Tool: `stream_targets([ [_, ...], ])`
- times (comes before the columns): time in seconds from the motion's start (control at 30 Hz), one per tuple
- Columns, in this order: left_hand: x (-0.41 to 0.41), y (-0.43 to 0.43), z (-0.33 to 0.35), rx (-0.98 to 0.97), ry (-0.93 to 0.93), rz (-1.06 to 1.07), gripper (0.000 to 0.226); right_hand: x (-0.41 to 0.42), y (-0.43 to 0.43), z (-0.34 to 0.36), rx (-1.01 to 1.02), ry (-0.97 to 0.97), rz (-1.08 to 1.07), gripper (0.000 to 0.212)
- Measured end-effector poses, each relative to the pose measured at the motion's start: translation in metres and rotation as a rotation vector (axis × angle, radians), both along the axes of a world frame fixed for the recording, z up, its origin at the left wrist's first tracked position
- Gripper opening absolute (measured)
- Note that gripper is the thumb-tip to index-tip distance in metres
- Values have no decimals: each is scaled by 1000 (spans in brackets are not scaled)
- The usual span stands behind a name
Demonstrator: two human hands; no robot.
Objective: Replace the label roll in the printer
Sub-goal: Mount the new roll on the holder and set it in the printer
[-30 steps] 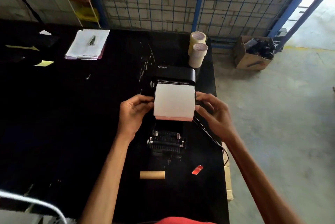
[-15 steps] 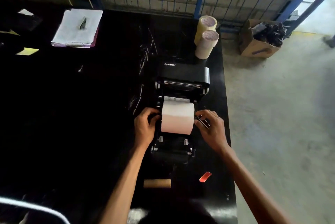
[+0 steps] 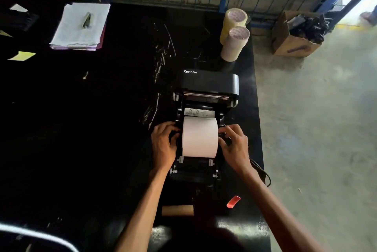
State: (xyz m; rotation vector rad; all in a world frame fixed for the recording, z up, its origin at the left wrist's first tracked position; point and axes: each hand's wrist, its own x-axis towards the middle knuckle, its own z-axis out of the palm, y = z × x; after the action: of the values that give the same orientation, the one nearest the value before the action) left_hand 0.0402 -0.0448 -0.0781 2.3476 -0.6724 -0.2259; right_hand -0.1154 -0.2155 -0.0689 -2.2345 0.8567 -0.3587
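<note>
A black Xprinter label printer (image 3: 210,83) stands open on the black table, its lid tipped back. A white label roll (image 3: 200,137) lies in the open bay between the side guides. My left hand (image 3: 164,145) presses against the roll's left end and my right hand (image 3: 234,145) against its right end, fingers curled at the guides. An empty brown cardboard core (image 3: 177,210) lies on the table in front of the printer.
Two tape rolls (image 3: 234,33) stand behind the printer near the table's right edge. A small red piece (image 3: 233,201) lies front right. A paper stack (image 3: 80,26) sits far left. A cable (image 3: 261,172) hangs off the right edge. A cardboard box (image 3: 295,35) stands on the floor.
The roll has come down from above the printer into the open bay, both hands following it. The camera has moved closer over the printer.
</note>
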Motion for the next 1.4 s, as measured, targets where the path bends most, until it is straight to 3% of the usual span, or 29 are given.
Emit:
stream_targets([
  [0.57, 8, 0, 5, 38, 1, -61, 18, 1, 4, 0, -109, 150, 27, 28],
  [0.87, 4, 11, 14, 32, -119, -120, 23, 1, 2, 7, -175, 225, 5, 30],
  [1.17, 11, -7, 52, -183, 52, 24, 32, 23, -4, 38, -68, -68, -148, 23],
  [1.23, 15, -17, 61, -108, 30, -93, 39, 33, -10, 47, -85, 10, -28, 30],
  [1.33, 14, -24, 65, 64, 9, -258, 49, 43, -17, 53, -106, 278, 224, 52],
  [1.4, 8, -24, 62, 111, -26, -293, 45, 43, -17, 55, -131, 313, 255, 50],
])
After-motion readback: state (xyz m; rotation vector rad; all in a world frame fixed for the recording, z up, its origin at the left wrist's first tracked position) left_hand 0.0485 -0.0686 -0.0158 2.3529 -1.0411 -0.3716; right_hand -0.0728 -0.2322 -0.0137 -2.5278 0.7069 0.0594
